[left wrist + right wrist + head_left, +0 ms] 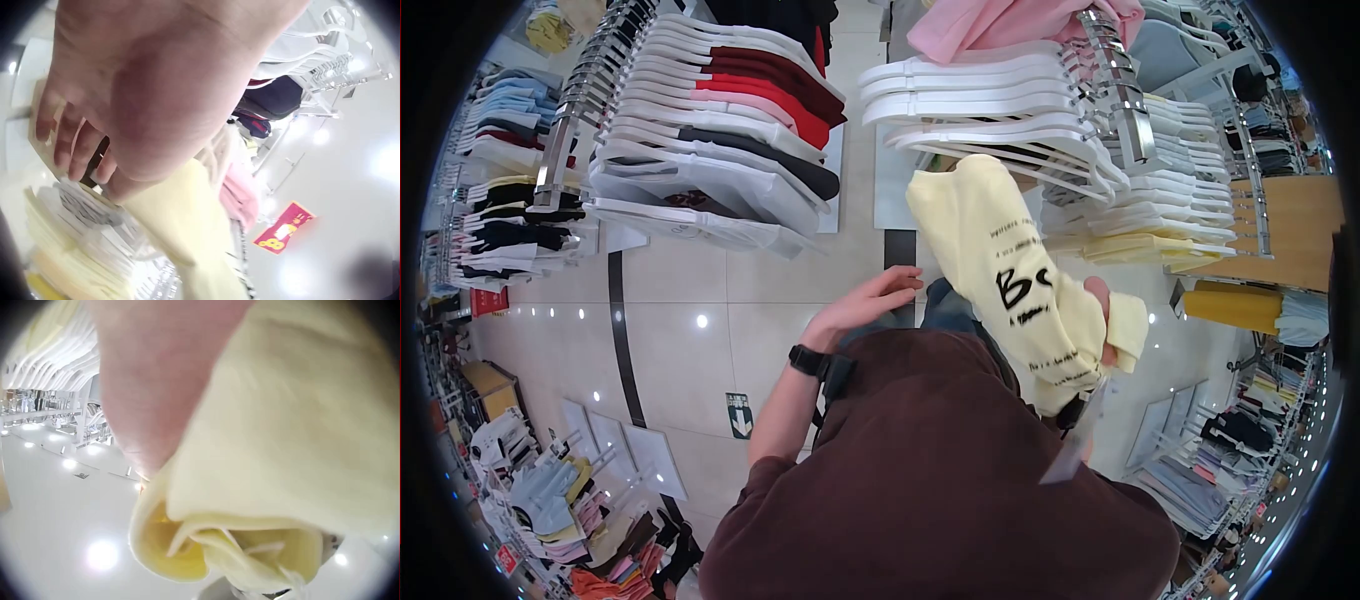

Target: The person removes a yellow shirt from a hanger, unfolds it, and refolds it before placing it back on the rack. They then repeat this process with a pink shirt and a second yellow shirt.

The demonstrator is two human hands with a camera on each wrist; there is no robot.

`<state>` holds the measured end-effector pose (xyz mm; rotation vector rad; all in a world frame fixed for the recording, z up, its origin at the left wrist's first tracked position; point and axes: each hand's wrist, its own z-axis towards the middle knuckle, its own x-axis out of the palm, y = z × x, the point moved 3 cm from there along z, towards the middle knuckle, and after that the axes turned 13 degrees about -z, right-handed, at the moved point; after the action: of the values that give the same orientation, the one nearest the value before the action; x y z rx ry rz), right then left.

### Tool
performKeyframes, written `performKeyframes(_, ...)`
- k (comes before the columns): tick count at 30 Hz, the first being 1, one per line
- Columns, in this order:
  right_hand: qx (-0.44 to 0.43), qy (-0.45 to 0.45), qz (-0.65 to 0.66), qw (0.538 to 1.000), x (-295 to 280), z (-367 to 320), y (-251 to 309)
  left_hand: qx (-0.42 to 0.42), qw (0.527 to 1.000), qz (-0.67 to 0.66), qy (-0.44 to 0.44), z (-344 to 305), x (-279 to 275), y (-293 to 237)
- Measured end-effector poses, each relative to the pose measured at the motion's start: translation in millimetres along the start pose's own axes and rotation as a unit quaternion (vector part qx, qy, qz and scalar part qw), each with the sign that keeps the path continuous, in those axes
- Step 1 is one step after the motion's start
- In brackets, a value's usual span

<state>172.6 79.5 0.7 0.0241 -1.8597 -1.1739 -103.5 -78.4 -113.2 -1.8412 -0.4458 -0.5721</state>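
A pale yellow T-shirt with black lettering hangs bunched in front of my body on the right. My right hand grips it by the folded fabric, partly covered by the cloth. In the right wrist view, part of that hand lies against the rolled yellow fabric. A white tag dangles below. My left hand is held out just left of the shirt, fingers extended and holding nothing. In the left wrist view its palm overlaps the yellow cloth.
A rack of shirts on hangers stands ahead on the left. Ahead on the right are white hangers on a metal rail, with a pink garment on top. Pale shirts hang beyond. More clothes racks line both sides of the tiled floor.
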Motion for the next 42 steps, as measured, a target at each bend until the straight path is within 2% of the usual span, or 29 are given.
performKeyframes(2, 0.008, 0.068, 0.064, 0.996, 12, 5, -3, -0.036, 0.998, 0.003, -0.046, 13, 0, 14)
performKeyframes(3, 0.015, 0.097, 0.089, 0.991, 17, 7, -6, -0.024, 0.997, -0.077, 0.0, 24, 7, 18)
performKeyframes(4, 0.019, 0.128, 0.116, 0.985, 24, 10, -10, -0.022, 0.997, -0.079, -0.002, 32, 12, 21)
performKeyframes(6, 0.026, 0.169, 0.136, 0.976, 33, 13, -10, -0.001, 0.964, -0.263, 0.045, 47, 22, 23)
performKeyframes(7, 0.026, 0.181, 0.137, 0.974, 35, 14, -7, -0.007, 0.944, -0.327, 0.028, 49, 30, 9)
performKeyframes(8, 0.027, 0.192, 0.135, 0.972, 36, 15, -5, -0.007, 0.944, -0.327, 0.03, 54, 34, 2)
performKeyframes(10, 0.012, 0.196, 0.103, 0.975, 35, 16, 5, 0.05, 0.9, -0.433, 0.016, 61, 39, -15)
performKeyframes(12, -0.017, 0.164, 0.015, 0.986, 28, 16, 20, 0.052, 0.898, -0.437, -0.021, 49, 44, -34)
performKeyframes(14, -0.021, 0.143, 0.028, 0.989, 8, 13, 28, 0.086, 0.878, -0.468, -0.06, 31, 44, -58)
performKeyframes(15, -0.051, 0.111, -0.014, 0.992, 9, 10, 35, 0.112, 0.877, -0.45, -0.123, 20, 47, -75)
performKeyframes(16, -0.08, 0.08, -0.055, 0.992, 6, 6, 41, 0.111, 0.878, -0.45, -0.124, 13, 48, -85)
performKeyframes(18, -0.068, 0.003, -0.111, 0.992, 3, -3, 50, 0.187, 0.886, -0.377, -0.194, -2, 41, -97)
performKeyframes(19, -0.105, 0.028, -0.095, 0.99, 8, -1, 51, 0.186, 0.886, -0.377, -0.196, -6, 34, -96)
performKeyframes(20, -0.142, 0.053, -0.079, 0.985, 14, 1, 52, 0.2, 0.938, -0.138, -0.248, -11, 24, -96)
performKeyframes(21, -0.148, 0.072, -0.051, 0.985, 18, -1, 52, 0.201, 0.931, 0.108, -0.285, -16, 17, -98)
performKeyframes(22, -0.148, 0.072, -0.05, 0.985, 21, -1, 52, 0.201, 0.931, 0.11, -0.286, -19, 11, -96)
performKeyframes(25, -0.117, -0.02, -0.094, 0.988, 17, -2, 52, 0.161, 0.93, 0.16, -0.288, -29, 3, -94)
performKeyframes(26, -0.142, 0.033, -0.101, 0.984, 11, -2, 52, 0.178, 0.945, -0.01, -0.273, -33, 2, -94)
performKeyframes(27, -0.165, 0.086, -0.109, 0.977, 7, -3, 53, 0.19, 0.932, -0.181, -0.25, -37, 3, -95)
performKeyframes(30, -0.112, 0.088, -0.154, 0.978, 0, -9, 52, 0.216, 0.911, -0.195, -0.292, -45, 3, -110)
performKeyframes(31, -0.095, 0.09, -0.169, 0.977, 1, -9, 51, 0.245, 0.913, -0.148, -0.292, -42, -2, -109)
performKeyframes(32, -0.091, 0.133, -0.166, 0.973, 4, -5, 51, 0.246, 0.912, -0.147, -0.293, -40, -7, -106)
performKeyframes(33, -0.088, 0.175, -0.163, 0.967, 8, -2, 51, 0.214, 0.919, -0.161, -0.288, -37, -13, -102)
performKeyframes(34, -0.088, 0.175, -0.162, 0.967, 12, 0, 49, 0.181, 0.926, -0.175, -0.283, -35, -17, -96)
performKeyframes(35, -0.071, 0.137, -0.156, 0.976, 15, 3, 46, 0.181, 0.926, -0.174, -0.283, -33, -22, -87)
performKeyframes(37, -0.017, 0.024, -0.178, 0.984, 13, 4, 47, 0.133, 0.898, -0.328, -0.261, -25, -25, -73)
performKeyframes(38, -0.016, 0.019, -0.179, 0.984, 15, 0, 47, 0.128, 0.899, -0.329, -0.26, -24, -25, -68)
performKeyframes(40, -0.081, 0.03, -0.191, 0.978, 23, -3, 49, 0.192, 0.874, -0.386, -0.222, -23, -13, -85)
performKeyframes(42, -0.083, 0.008, -0.162, 0.983, 30, -23, 60, 0.285, 0.86, -0.415, -0.08, -46, 26, -135)
